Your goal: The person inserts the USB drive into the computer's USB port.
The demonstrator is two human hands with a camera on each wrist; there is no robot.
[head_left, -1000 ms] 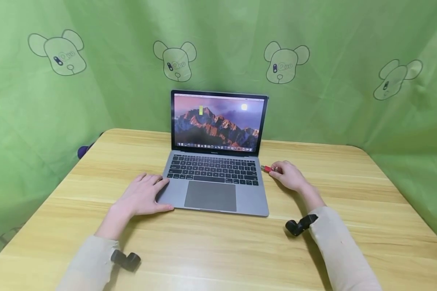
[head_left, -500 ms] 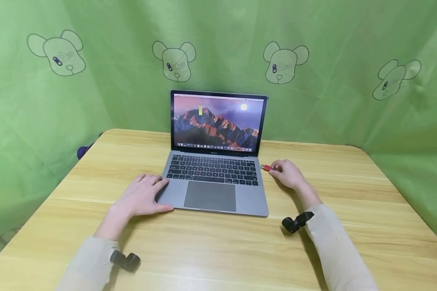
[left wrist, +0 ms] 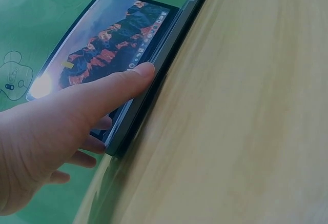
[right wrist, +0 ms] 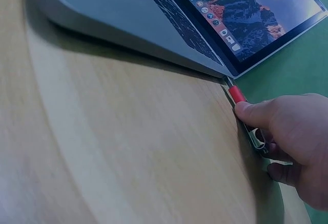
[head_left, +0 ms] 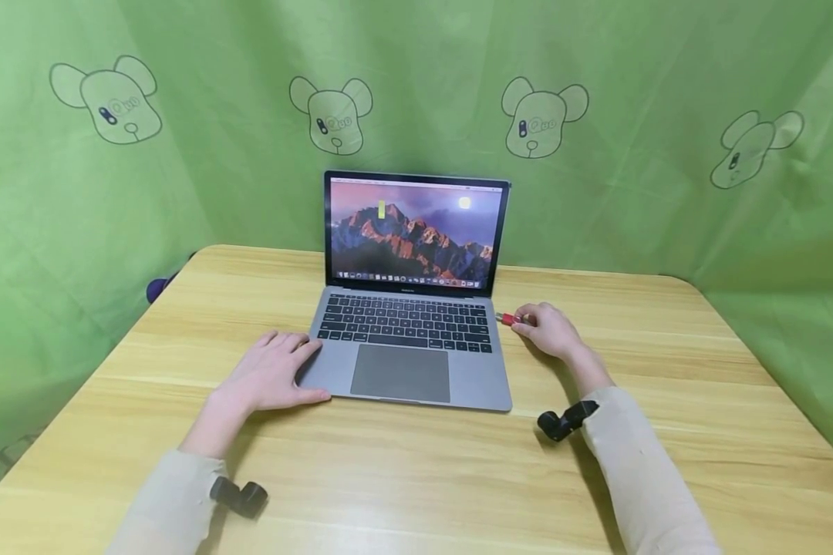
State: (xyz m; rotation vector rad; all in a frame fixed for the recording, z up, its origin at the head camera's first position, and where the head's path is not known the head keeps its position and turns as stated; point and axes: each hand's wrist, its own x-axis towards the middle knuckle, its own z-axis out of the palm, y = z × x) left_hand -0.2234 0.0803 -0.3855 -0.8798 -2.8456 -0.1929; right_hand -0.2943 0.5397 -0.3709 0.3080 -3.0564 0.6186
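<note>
An open laptop (head_left: 400,371) with a lit screen sits on the wooden table. My left hand (head_left: 267,375) rests at its front left corner, thumb on the front edge and the other fingers loosely extended along the left side, as the left wrist view also shows. Between thumb and fingers, my right hand (head_left: 552,331) pinches a red USB flash drive (right wrist: 237,94) beside the laptop's right side. The drive's metal plug points at that side near the hinge; whether its tip is inside a port cannot be told. A metal loop (right wrist: 256,139) hangs at the drive's rear end.
The pale wooden table (head_left: 403,478) spreads around the laptop. A green curtain (head_left: 423,92) with printed bear heads encloses the back and sides. Something purple (head_left: 156,290) shows beyond the table's left edge. Each sleeve cuff carries a black wrist camera (head_left: 568,421).
The right forearm has shifted slightly left, with the fingers still on the flash drive near the laptop's side. My left hand and the laptop stay in place.
</note>
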